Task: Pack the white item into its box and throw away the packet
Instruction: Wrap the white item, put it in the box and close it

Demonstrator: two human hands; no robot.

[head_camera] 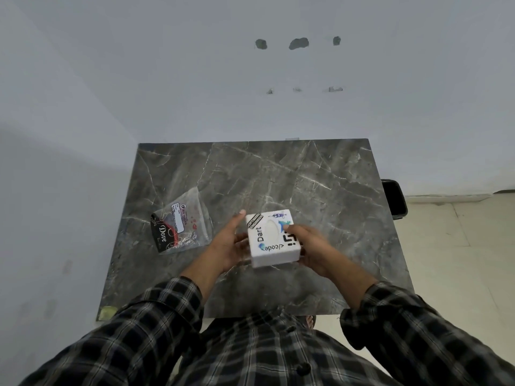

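Right now the left hand [232, 243] and right hand [312, 246] hold the square white foam box with stickers [273, 238] between them, above the grey marble table [278, 176]. The clear plastic packet [181, 221] lies beside it, not yet thrown into the black bin [394, 199].

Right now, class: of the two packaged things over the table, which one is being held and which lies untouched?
The white box is held between the left hand and right hand. The clear plastic packet lies untouched on the table, left of it.
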